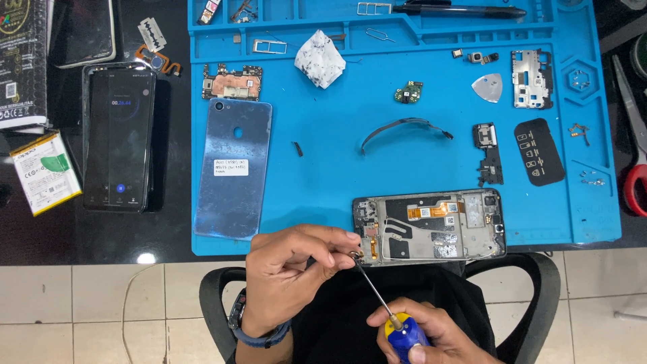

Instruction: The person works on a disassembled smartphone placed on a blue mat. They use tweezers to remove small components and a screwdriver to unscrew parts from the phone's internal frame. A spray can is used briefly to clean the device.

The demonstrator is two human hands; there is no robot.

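Right hand closed around a screwdriver, tip at the opened phone's corner; left hand pinches there, steadying. Best kept upright, pressed lightly.

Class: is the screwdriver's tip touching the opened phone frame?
Touching. The head view shows the screwdriver tip meeting the phone frame at its lower-left corner, beside the left hand fingertips.

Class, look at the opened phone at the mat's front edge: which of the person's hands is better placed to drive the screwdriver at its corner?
Probably the right hand: it grips the screwdriver, whose tip sits at the phone frame corner. The left hand pinches beside that corner.
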